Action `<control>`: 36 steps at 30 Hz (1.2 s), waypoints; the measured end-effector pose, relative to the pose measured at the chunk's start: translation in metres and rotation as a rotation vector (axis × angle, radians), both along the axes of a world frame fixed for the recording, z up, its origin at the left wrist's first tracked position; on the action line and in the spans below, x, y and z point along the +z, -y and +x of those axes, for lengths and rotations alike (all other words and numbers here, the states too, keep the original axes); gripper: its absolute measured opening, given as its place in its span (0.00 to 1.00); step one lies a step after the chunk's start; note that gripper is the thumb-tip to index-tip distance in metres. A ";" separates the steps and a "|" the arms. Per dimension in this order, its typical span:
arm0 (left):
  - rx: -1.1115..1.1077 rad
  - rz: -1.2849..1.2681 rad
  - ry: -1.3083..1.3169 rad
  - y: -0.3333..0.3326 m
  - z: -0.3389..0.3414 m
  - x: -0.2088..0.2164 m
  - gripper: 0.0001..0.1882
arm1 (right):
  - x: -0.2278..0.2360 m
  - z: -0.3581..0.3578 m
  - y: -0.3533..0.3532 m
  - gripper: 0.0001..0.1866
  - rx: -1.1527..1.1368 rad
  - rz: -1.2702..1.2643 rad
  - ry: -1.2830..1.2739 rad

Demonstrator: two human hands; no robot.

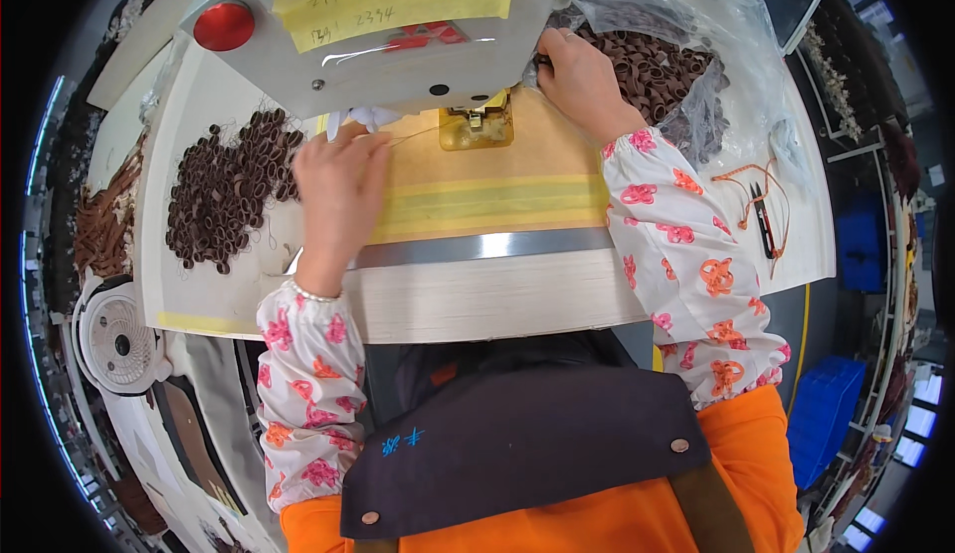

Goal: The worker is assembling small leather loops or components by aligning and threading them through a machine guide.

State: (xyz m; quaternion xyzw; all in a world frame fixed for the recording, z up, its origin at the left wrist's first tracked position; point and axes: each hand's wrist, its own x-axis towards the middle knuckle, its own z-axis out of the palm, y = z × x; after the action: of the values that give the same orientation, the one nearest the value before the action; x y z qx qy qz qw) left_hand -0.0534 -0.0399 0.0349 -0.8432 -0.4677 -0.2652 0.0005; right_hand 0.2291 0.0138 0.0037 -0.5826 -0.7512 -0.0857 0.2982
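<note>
A grey-white sewing machine (398, 46) stands over the table, with yellow tape across its head. Below it lies a brass-coloured needle plate (477, 133). To the left of the plate, my left hand (343, 180) is closed, slightly blurred, beside a white bunched cloth (363, 118). A thin thread (418, 133) runs between its fingertips and the plate; what the fingers pinch is hidden. My right hand (585, 76) is closed at the near left edge of a plastic bag of brown loops (662, 71). Something dark shows at its fingertips, too covered to name.
A pile of dark brown loops (224, 195) with loose threads lies left. At right are black thread snips (763, 220) and an orange cord (781, 195). A metal strip (487, 246) edges the sewing bed. A white fan (119, 339) stands left, a blue crate (828, 419) right.
</note>
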 end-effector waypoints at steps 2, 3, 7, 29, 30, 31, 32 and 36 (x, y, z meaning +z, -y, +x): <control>-0.135 0.138 0.104 0.001 0.025 -0.018 0.10 | 0.001 -0.004 -0.001 0.05 0.003 -0.026 -0.011; -0.107 0.057 0.142 0.000 0.039 -0.026 0.10 | 0.001 -0.004 -0.001 0.05 0.011 -0.040 -0.021; -0.022 -0.085 0.151 -0.011 0.063 -0.039 0.12 | 0.012 -0.015 0.016 0.06 0.087 -0.045 -0.246; -0.116 -0.520 0.559 -0.006 0.057 -0.023 0.12 | 0.003 -0.078 0.077 0.14 0.343 -0.127 -0.281; -0.157 -0.556 0.553 -0.007 0.057 -0.024 0.11 | 0.006 -0.078 0.078 0.13 0.341 -0.114 -0.259; -0.198 -0.592 0.547 -0.008 0.055 -0.025 0.11 | 0.008 -0.079 0.080 0.13 0.340 -0.101 -0.236; -0.236 -0.628 0.540 -0.009 0.053 -0.025 0.10 | 0.010 -0.080 0.081 0.13 0.340 -0.089 -0.214; -0.283 -0.632 0.501 -0.012 0.050 -0.027 0.08 | 0.008 -0.083 0.084 0.11 0.336 -0.078 -0.172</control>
State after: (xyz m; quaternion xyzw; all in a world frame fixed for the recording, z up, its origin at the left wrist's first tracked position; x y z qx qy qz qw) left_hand -0.0037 -0.0277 0.0082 -0.7673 -0.3913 -0.3030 -0.4079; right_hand 0.1460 -0.0703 0.0120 -0.4652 -0.8125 0.0447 0.3485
